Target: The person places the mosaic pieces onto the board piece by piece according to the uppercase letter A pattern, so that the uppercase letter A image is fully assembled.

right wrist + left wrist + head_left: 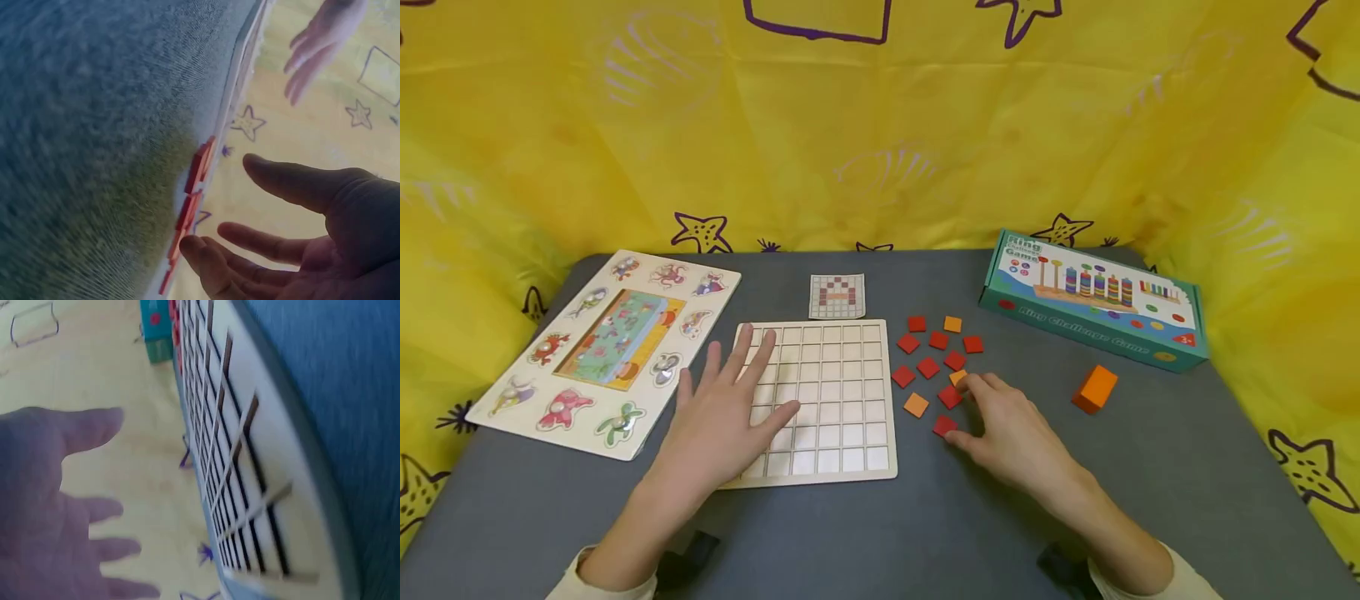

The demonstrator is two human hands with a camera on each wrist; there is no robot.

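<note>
Reaching for the tiles point(928, 367) lying right of the board point(830, 412) seems the present step: the right hand point(1018, 435), thumb and fingers parted, grasps nothing; the left hand point(718, 421) spreads empty over the board; next probably calls for pinching one tile

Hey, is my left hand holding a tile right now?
No, the left hand is spread over the board with nothing between its fingers.

the head view is bright, wrist views blurred.
</note>
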